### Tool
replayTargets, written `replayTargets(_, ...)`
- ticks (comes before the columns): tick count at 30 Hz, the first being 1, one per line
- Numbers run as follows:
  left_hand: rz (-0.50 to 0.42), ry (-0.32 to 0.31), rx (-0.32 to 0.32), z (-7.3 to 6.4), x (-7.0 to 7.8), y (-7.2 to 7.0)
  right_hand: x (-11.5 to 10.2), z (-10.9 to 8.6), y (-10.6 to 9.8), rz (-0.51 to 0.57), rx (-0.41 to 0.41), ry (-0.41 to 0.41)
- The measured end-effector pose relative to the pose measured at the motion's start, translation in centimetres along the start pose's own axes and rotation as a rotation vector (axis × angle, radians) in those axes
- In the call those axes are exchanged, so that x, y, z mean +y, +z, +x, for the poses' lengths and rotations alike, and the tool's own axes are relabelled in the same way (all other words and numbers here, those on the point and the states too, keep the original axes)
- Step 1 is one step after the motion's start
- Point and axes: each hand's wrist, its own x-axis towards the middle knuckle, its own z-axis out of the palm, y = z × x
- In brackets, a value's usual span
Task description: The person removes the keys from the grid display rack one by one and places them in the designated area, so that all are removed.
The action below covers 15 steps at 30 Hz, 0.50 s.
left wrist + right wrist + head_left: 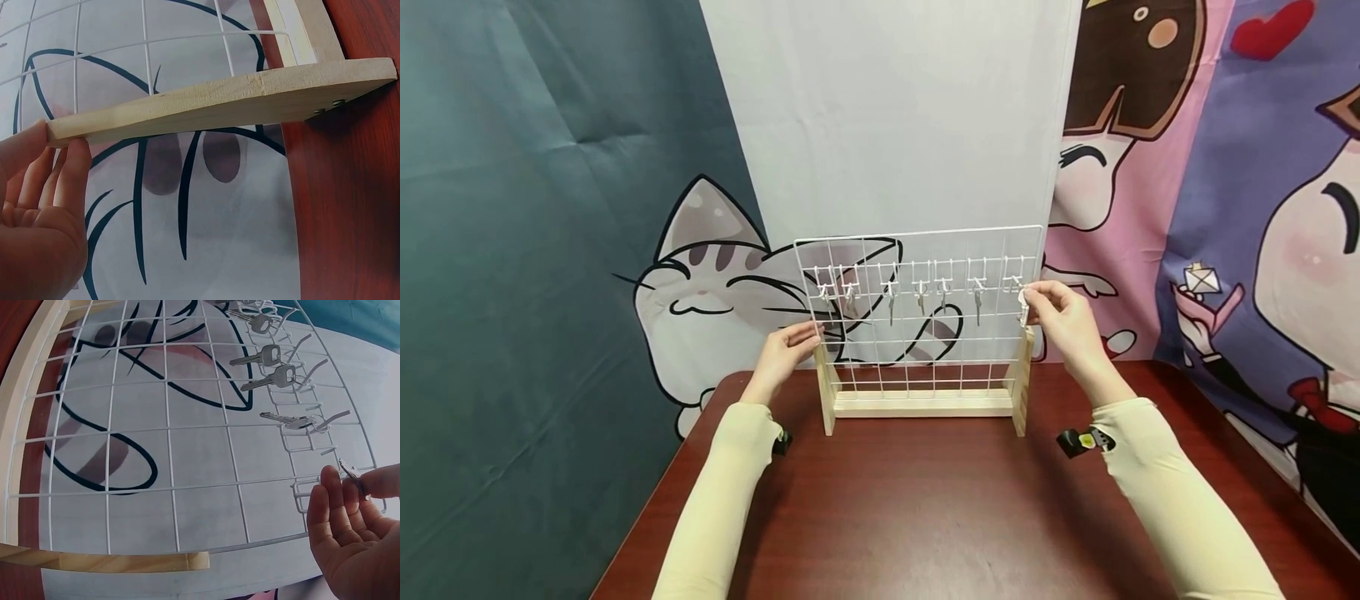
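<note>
A white wire grid (917,233) stands in a light wooden frame (925,406). Several keys (281,376) dangle from white hooks in a row across its upper part. My left hand (786,357) is at the grid's left side; in the left wrist view its thumb and fingers (76,172) pinch the upper end of the left wooden upright (206,109). At the right edge, my right hand (1063,315) holds a small metal key (351,472) between thumb and fingers. That key is close to the rightmost hook (1015,282), partly covered by the fingers.
The frame rests towards the back of a dark red-brown table (910,500). Close behind the table hangs a cloth backdrop (895,125) with cartoon figures, including a cat (707,283). Both forearms reach in from the front, each with a small black wrist camera (1078,442).
</note>
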Motion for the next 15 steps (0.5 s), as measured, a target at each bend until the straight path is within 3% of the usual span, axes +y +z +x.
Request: replayTargets(15,-0.004,-0.003,0.011,-0.1,0.4,0.2,-2.4,-2.0,-0.6,0.110,-0.029,-0.037)
